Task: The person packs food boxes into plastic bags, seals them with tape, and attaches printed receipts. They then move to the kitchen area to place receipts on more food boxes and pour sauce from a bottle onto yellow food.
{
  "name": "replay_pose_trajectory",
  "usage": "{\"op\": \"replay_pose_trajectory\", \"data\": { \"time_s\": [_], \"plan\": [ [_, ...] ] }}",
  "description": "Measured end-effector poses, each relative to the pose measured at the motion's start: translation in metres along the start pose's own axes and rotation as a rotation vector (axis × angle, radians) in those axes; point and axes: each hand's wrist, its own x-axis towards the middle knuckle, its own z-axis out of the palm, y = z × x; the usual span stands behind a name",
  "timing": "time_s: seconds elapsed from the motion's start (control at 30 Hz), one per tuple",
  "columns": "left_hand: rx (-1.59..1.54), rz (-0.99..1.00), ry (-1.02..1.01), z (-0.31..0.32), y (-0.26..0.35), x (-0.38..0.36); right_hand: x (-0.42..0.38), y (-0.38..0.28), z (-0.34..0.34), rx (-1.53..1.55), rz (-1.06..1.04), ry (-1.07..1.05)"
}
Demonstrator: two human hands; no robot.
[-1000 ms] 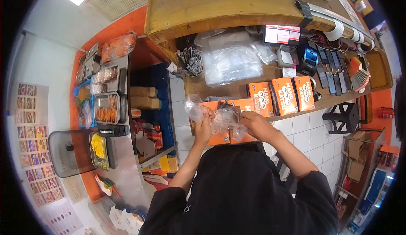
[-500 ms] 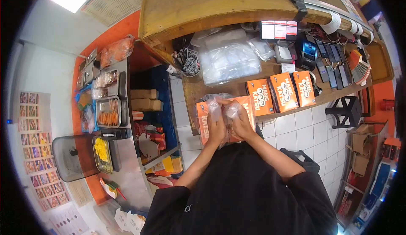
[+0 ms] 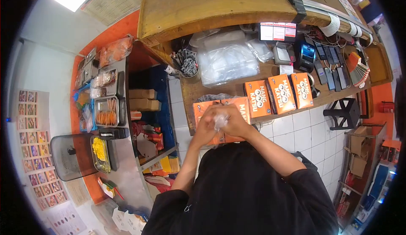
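Near the counter's front edge stand two orange boxes (image 3: 242, 108) side by side, with clear plastic around them. Over their tops, both hands are close together on the gathered clear plastic bag (image 3: 220, 121). My left hand (image 3: 205, 124) has its fingers closed around one side of the bunched plastic. Curled over the other side is my right hand (image 3: 235, 121), its fingertips almost meeting the left ones. The hands cover much of the boxes' upper faces, and some fingers are hidden.
Right of the bagged pair stand three orange printed boxes (image 3: 281, 94). Behind lie a stack of clear plastic bags (image 3: 228, 63) and a cup of wrapped utensils (image 3: 186, 63). Several phones (image 3: 332, 72) and a blue-fronted printer (image 3: 305, 55) occupy the right. Food trays (image 3: 108, 111) line the steel counter.
My hands have come together from holding two separate bunches of plastic apart. My right hand has turned inward over the bag, and the plastic now bunches between both hands.
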Motion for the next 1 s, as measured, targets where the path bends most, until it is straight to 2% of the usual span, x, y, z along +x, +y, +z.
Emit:
{"op": "replay_pose_trajectory", "data": {
  "time_s": [0.07, 0.13, 0.2, 0.27, 0.33, 0.4, 0.53, 0.63, 0.73, 0.77, 0.83, 0.93, 1.0],
  "plan": [
    [-0.008, 0.067, -0.008, 0.000, 0.030, 0.005, -0.001, -0.018, 0.000, 0.184, 0.257, 0.203],
    [0.263, 0.146, 0.048, 0.010, 0.058, 0.005, -0.001, -0.014, 0.001, 0.241, 0.350, 0.311],
    [0.470, 0.165, 0.077, 0.026, 0.055, 0.007, -0.004, 0.003, 0.021, 0.379, 0.414, 0.452],
    [0.589, 0.182, 0.125, 0.043, 0.033, 0.015, -0.008, 0.007, 0.037, 0.250, 0.249, 0.337],
    [0.622, 0.196, 0.191, 0.051, 0.011, 0.021, -0.007, -0.003, 0.037, 0.168, 0.257, 0.191],
    [0.634, 0.198, 0.245, 0.056, 0.002, 0.022, -0.006, -0.028, 0.032, 0.149, 0.445, 0.016],
    [0.622, 0.169, 0.299, 0.061, -0.005, 0.015, -0.005, -0.029, 0.039, -0.134, 0.149, -0.015],
    [0.648, 0.177, 0.307, 0.063, -0.016, 0.016, -0.013, -0.027, 0.040, -0.180, 0.188, -0.080],
    [0.717, 0.221, 0.246, 0.062, -0.014, 0.026, -0.020, -0.031, 0.018, 0.019, 0.399, -0.218],
    [0.731, 0.232, 0.199, 0.062, -0.007, 0.028, -0.026, -0.029, 0.009, 0.004, 0.327, -0.185],
    [0.631, 0.237, 0.228, 0.063, 0.008, 0.030, -0.039, -0.026, -0.012, -0.045, 0.186, -0.114],
    [0.589, 0.235, 0.309, 0.070, -0.004, 0.038, -0.064, -0.040, -0.042, -0.196, 0.115, 0.090],
    [0.422, 0.171, 0.338, 0.074, -0.020, 0.037, -0.097, -0.008, -0.053, -0.305, 0.283, -0.171]
  ]
}}
